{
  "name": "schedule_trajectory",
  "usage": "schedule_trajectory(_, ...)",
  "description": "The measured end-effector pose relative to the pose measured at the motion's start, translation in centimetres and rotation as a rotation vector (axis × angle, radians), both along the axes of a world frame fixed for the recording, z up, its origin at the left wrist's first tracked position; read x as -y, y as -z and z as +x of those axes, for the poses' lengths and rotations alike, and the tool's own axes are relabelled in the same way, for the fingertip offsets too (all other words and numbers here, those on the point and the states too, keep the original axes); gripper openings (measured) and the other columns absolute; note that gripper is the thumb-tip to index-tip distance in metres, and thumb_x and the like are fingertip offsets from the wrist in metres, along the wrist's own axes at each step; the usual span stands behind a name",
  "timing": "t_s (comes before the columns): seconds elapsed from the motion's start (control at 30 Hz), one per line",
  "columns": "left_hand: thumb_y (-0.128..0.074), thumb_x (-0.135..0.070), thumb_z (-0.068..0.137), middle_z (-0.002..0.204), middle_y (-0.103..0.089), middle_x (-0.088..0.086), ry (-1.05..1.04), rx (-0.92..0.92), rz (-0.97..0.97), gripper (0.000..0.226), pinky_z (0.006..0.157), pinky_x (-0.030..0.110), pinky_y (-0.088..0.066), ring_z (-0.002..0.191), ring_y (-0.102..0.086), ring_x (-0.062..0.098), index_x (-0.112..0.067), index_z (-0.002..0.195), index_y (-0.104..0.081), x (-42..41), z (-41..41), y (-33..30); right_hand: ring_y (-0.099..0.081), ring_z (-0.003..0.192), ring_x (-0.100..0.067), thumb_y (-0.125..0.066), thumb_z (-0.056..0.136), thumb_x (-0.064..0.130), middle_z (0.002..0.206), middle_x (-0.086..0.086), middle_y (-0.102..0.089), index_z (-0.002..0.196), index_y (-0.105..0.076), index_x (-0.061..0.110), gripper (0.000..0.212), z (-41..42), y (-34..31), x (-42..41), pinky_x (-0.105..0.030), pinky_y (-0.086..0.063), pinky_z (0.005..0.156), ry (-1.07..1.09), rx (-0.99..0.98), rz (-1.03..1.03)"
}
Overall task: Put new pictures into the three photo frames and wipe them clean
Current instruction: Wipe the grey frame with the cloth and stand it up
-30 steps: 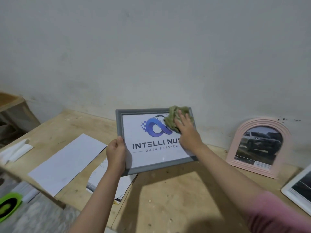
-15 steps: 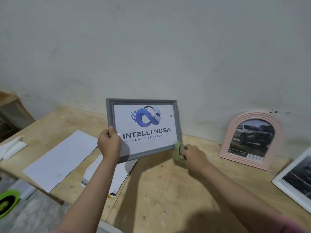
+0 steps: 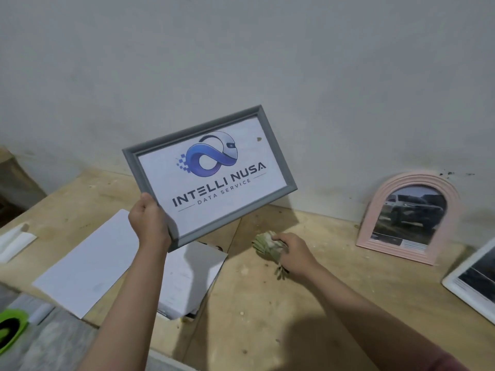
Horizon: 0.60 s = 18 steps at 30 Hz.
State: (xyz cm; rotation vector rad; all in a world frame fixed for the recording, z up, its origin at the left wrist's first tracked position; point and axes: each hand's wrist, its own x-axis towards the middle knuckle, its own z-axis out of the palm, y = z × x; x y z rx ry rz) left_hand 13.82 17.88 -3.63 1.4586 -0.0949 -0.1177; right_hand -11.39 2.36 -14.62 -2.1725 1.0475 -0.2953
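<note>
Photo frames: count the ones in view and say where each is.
3. The grey frame is held up in the left hand; the pink arched frame leans against the wall; the white frame lies at the right edge, cut off.

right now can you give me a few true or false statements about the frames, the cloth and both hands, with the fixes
1. The left hand holds the grey frame up off the table. True.
2. The right hand is wiping the grey frame's glass with the green cloth. False: it holds the cloth down at the table, away from the frame.
3. The pink arched frame leans against the wall and shows a vehicle. True.
4. The grey frame is empty. False: it shows an Intelli Nusa logo print.
5. A white frame lies at the right edge. True.
</note>
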Motion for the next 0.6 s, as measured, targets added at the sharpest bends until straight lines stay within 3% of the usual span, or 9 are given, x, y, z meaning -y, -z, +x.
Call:
schedule_trajectory(0.07,-0.046,-0.032,0.090,0.068,-0.042,-0.004,0.018,-0.018,0.016,0.032,0.071,0.032,-0.036,0.075,-0.041,0.015,-0.024,0.060,-0.040,-0.8,2.6,0.3,-0.052,0.103,-0.017,-0.050,0.080,0.001,0.116,-0.005,-0.053,0.120,-0.062,0.014,0.044,3.4,-0.1,0.5,-0.020,-0.040,0.090,-0.032,0.021,0.008)
schedule_trajectory(0.17,-0.047,-0.029,0.093,0.070,-0.046,-0.002,0.035,-0.029,0.064,0.034,0.074,0.034,-0.038,0.080,-0.044,0.018,-0.023,0.060,-0.042,-2.6,6.6,0.8,-0.061,0.098,-0.021,-0.046,0.075,0.005,0.108,-0.007,-0.062,0.110,-0.063,0.013,0.040,8.2,-0.3,2.3,-0.035,-0.055,0.080,-0.046,-0.004,0.036)
schedule_trajectory(0.23,-0.046,-0.025,0.093,0.072,-0.050,0.000,0.044,-0.055,0.126,0.032,0.076,0.036,-0.040,0.082,-0.047,0.020,-0.021,0.062,-0.045,-4.4,8.7,1.3,-0.061,0.099,-0.016,-0.055,0.076,0.008,0.109,0.000,-0.063,0.116,-0.057,0.016,0.040,10.3,-0.5,3.8,-0.031,-0.054,0.074,-0.073,0.041,0.022)
schedule_trajectory(0.3,-0.045,-0.024,0.092,0.075,-0.052,0.006,0.042,-0.077,0.196,0.028,0.076,0.038,-0.040,0.083,-0.049,0.023,-0.020,0.064,-0.047,-6.4,11.5,2.0,-0.057,0.102,-0.020,-0.057,0.085,0.011,0.113,-0.002,-0.057,0.118,-0.054,0.014,0.034,13.4,-0.4,5.6,-0.027,-0.046,0.079,-0.097,0.019,-0.091)
schedule_trajectory(0.47,-0.046,-0.030,0.093,0.082,-0.058,0.012,0.055,-0.176,0.354,0.026,0.080,0.044,-0.047,0.080,-0.058,0.031,-0.015,0.073,-0.051,-9.8,16.7,4.5,-0.045,0.118,-0.031,-0.058,0.073,-0.005,0.129,-0.016,-0.044,0.129,-0.054,0.010,0.058,19.5,2.8,8.8,-0.029,-0.037,0.098,-0.196,-0.076,-0.216)
schedule_trajectory(0.53,-0.046,-0.032,0.092,0.087,-0.061,0.019,0.094,-0.192,0.399,0.028,0.085,0.054,-0.048,0.090,-0.061,0.039,-0.011,0.075,-0.054,-10.6,17.9,5.7,-0.043,0.121,-0.032,-0.055,0.070,-0.007,0.136,-0.013,-0.041,0.130,-0.051,0.015,0.064,21.3,4.1,9.4,-0.034,-0.040,0.101,-0.234,-0.097,-0.300)
schedule_trajectory(0.6,-0.044,-0.029,0.097,0.085,-0.062,0.018,0.128,-0.191,0.425,0.031,0.084,0.052,-0.048,0.088,-0.061,0.037,-0.008,0.078,-0.056,-11.1,18.5,6.6,-0.042,0.122,-0.031,-0.052,0.069,-0.009,0.142,-0.008,-0.039,0.134,-0.046,0.021,0.071,22.7,5.3,10.0,-0.037,-0.046,0.095,-0.274,-0.157,-0.389)
